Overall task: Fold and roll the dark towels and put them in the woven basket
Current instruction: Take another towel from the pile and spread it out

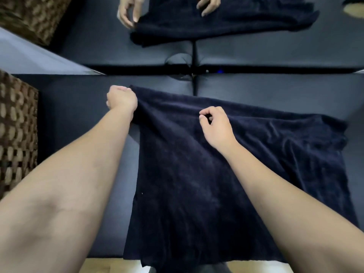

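The dark navy terry towel (pixel 197 174) lies spread on the dark padded table (pixel 78 115), its near edge hanging over; judging by this, folding has barely begun and rolling is left. The left hand (pixel 122 99) grips its far left corner; the right hand (pixel 216 125) pinches the far edge. The brown woven basket (pixel 15 131) stands left, its contents unseen

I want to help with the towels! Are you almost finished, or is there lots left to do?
Not nearly finished. Done: the dark towel lies spread on the table. In hand: the left hand grips its far corner, and the right hand pinches its top edge. Left: folding, rolling, and putting it in the woven basket.
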The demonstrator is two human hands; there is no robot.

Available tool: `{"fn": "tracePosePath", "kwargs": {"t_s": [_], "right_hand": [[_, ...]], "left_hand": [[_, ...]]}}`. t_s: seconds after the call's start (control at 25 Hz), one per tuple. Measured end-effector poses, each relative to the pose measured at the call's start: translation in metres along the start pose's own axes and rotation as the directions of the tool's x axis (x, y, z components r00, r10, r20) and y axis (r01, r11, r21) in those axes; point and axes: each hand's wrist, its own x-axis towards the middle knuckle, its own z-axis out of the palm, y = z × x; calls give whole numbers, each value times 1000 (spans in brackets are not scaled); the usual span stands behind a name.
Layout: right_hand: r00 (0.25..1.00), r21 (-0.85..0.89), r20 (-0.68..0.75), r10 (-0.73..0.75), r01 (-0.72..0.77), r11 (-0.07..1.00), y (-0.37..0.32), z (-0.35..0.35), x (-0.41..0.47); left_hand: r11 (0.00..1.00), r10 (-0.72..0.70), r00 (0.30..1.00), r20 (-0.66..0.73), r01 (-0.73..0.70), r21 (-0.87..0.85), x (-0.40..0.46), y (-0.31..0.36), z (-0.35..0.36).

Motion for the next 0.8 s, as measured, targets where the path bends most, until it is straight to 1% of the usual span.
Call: {"fn": "tracePosePath", "kwargs": {"t_s": [0.04,0.08,0.12,0.16,0.2,0.24,0.28,0.32,0.4,0.48,0.52,0.6,0.64,0.72,0.8], "right_hand": [[1000,2,-28,12,-12,1000,4,-7,0],[998,12,-58,32,-32,999,7,-14,0],[994,33,-90,63,-60,998,10,-22,0],[987,63,-127,99,-92,994,14,-33,-2],[977,93,-167,134,-119,988,18,-46,-5],[964,117,-211,164,-141,983,25,-59,-8],[949,131,-253,188,-159,979,33,-75,-10],[934,136,-290,207,-174,975,42,-91,-13],[903,144,-351,249,-211,967,65,-127,-16],[859,165,-404,314,-269,949,96,-167,-19],[837,174,-426,343,-296,939,115,-188,-21],[800,166,-459,386,-350,922,154,-228,-20],[780,146,-472,412,-391,909,173,-246,-21],[745,96,-473,470,-486,868,208,-275,-19],[743,61,-416,525,-553,831,231,-287,-16]], "left_hand": [[995,43,998,-36,-39,97,-4,-1,1],[979,115,991,-66,-102,175,-11,1,4],[954,218,973,-71,-197,227,-20,4,9],[910,343,939,-37,-322,260,-34,10,20],[844,469,882,38,-461,273,-53,18,34],[762,575,805,142,-591,266,-75,28,51],[673,652,716,249,-698,245,-99,37,69],[594,698,628,344,-776,212,-125,46,87],[477,733,468,494,-871,118,-179,61,127],[416,710,355,609,-908,45,-230,73,170],[392,683,312,660,-920,29,-254,78,194],[361,615,271,741,-932,41,-296,85,241],[354,583,270,766,-933,59,-313,87,262],[351,534,300,790,-929,116,-340,93,302],[354,493,342,800,-919,175,-353,98,331]]}}
